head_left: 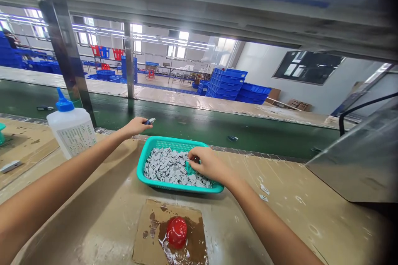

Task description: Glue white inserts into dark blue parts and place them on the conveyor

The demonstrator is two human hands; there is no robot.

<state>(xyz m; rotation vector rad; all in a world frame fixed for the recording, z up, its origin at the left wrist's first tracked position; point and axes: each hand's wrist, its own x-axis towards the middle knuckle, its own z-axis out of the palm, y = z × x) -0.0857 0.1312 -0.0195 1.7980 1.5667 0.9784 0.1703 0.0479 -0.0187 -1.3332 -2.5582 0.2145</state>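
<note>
My left hand [137, 126] reaches over the near edge of the green belt, its fingers closed on a small dark part with a pale tip [149, 122]. A turquoise basket [180, 189] of small grey pieces [166, 165] stands on the bench. Over the basket's right side is my right hand [203, 161], thumb and fingers curled together among the pieces; what they pinch, if anything, is too small to name. Nearer to me, a red rounded object [177, 232] sits wet on a piece of brown cardboard [144, 215].
At the left stands a white bottle with a blue nozzle [73, 128]. The green belt [192, 126] carries several small dark parts. Metal posts [128, 62] rise behind it, and a metal panel [357, 161] is at the right. Small white scraps [264, 189] lie on the bench.
</note>
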